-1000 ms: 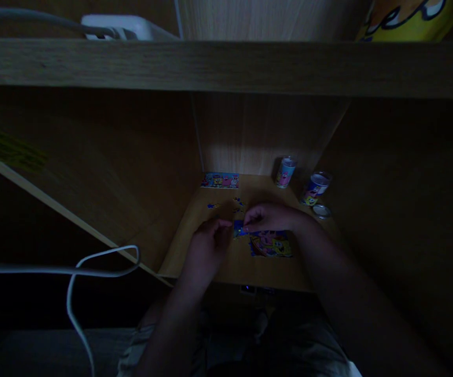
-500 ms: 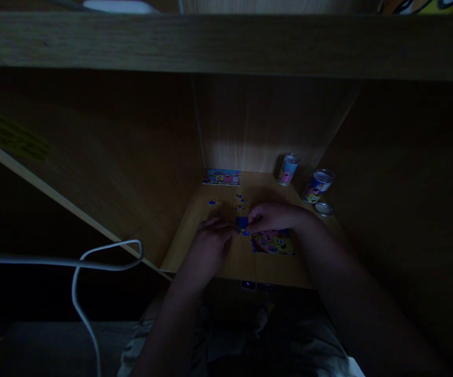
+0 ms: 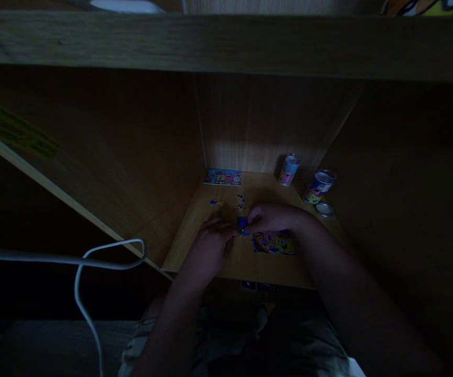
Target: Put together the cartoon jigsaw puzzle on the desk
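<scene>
My left hand [image 3: 214, 238] rests low over the wooden shelf board, its index finger and thumb closed on the left edge of small blue-and-yellow jigsaw puzzle pieces [image 3: 243, 231]. From the other side my right hand [image 3: 263, 218] pinches the same pieces between thumb and curled fingers. Just beyond the fingertips lies a dark blue patch of puzzle [image 3: 242, 221]. A joined puzzle section [image 3: 274, 243] with pink and yellow cartoon figures lies beneath my right wrist. Several loose puzzle pieces [image 3: 241, 199] are scattered farther back. Dim light hides the exact finger contact.
A cartoon picture card [image 3: 223, 177] lies at the back left. Two printed cans, one pink and blue [image 3: 289, 170], one blue and yellow [image 3: 319, 187], stand at the right, beside a round lid [image 3: 324, 210]. A white cable [image 3: 110, 264] hangs at left; a thick shelf edge [image 3: 226, 44] crosses overhead.
Both hands stay at the same spot, with only a slight shift of the fingers at the pieces. The whole view has moved a little.
</scene>
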Demonstrator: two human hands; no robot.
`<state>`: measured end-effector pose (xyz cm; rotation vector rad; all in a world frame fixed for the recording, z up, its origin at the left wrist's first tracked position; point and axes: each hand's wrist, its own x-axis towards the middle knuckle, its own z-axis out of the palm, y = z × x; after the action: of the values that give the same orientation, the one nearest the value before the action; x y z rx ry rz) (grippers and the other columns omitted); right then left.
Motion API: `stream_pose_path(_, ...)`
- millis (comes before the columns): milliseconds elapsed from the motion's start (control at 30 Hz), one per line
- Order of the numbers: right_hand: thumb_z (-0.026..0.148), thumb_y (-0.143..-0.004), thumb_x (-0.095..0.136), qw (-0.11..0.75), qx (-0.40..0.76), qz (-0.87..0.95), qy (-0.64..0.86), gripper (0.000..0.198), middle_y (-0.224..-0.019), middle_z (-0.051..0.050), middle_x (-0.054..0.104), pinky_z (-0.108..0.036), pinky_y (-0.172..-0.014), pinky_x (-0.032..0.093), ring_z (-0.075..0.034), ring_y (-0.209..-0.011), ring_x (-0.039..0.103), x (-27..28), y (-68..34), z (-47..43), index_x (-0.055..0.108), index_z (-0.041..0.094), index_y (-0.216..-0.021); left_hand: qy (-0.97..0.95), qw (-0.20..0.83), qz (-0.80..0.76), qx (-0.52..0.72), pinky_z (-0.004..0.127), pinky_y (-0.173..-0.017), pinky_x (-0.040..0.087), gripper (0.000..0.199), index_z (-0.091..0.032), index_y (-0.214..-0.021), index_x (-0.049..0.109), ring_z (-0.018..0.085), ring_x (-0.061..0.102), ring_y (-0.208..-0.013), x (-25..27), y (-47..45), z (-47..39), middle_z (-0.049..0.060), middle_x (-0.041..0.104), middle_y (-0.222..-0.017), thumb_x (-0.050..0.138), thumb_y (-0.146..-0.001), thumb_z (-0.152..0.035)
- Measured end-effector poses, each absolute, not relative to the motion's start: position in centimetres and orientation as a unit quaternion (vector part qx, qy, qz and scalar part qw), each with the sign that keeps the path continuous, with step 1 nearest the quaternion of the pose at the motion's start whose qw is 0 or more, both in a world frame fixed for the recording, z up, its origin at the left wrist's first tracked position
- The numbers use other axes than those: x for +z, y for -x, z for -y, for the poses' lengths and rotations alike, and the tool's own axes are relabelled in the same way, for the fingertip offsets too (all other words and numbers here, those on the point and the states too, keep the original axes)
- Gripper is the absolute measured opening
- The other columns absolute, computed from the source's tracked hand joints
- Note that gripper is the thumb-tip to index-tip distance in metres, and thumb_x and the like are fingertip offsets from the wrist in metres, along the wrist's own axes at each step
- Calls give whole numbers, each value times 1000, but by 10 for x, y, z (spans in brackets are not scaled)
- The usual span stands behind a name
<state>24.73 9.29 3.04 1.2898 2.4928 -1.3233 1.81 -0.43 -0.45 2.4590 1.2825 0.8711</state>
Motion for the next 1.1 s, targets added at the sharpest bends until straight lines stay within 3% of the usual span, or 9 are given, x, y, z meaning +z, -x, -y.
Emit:
stream_pose_path(467,50,-87,70,-14,-374,-825,-423,33,-58,5,58,-25,-53,31,-10,-53,48,25,-247,-97,72,19,-74,-837,105,-452,289,46,-96,53,28,-23,-101,79,27,68,-102,-5,-20,5,4,80,-104,61,-93,-3)
stream_pose_path(700,54,-84,75,-66,-417,-815,-396,36,-71,3,66,-25,-61,38,-12,-64,55,28,-250,-99,77,19,-88,-841,107,-446,288,45,-95,54,30,-23,-102,79,26,68,-103,-5,-20,5,4,79,-105,61,-92,-1)
stream_pose_path(867,45,-76,86,-34,-461,-808,-364,40,-76,5,63,-23,-61,40,-10,-64,55,27,-247,-95,77,20,-106,-840,109,-444,291,44,-93,54,30,-23,-102,79,25,68,-100,-4,-20,5,4,79,-104,62,-91,-1)
stream_pose_path(1100,42,-76,88,-3,-463,-806,-370,35,-75,5,64,-23,-58,38,-10,-63,56,28,-244,-94,77,19,-101,-836,113,-450,292,43,-93,54,29,-23,-102,79,25,68,-102,-6,-20,5,4,80,-104,62,-93,-2)
